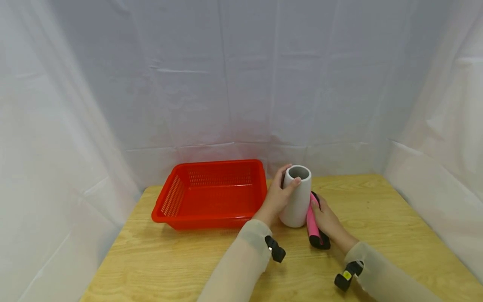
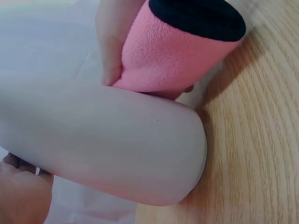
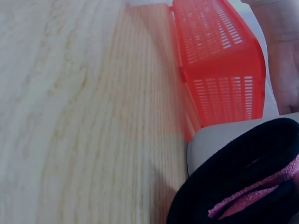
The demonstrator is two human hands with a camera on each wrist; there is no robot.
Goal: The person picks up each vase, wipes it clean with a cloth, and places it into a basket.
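Left hand: the left hand (image 1: 277, 197) has its grip wrapped round the upper part of the white vase (image 1: 296, 201), thumb lying on the front just under the rim, fingers curled behind.
Right hand: the right hand (image 1: 327, 218) holds the pink and black roll (image 1: 314, 224), fingers curled round it from the right side.
White vase: stands upright on the counter (image 1: 188, 260), open mouth up, just right of the red basket (image 1: 211, 195), towards the back of the counter's middle.
Pink and black roll: a soft pink cylinder with black ends, lying against the vase's right side and touching it; its near end rests on the counter.
Red basket: a slatted plastic tray, left of the left hand, close to the vase; whether they touch I cannot tell.
Surroundings: white sheeting (image 1: 241, 84) hangs behind and at both sides.
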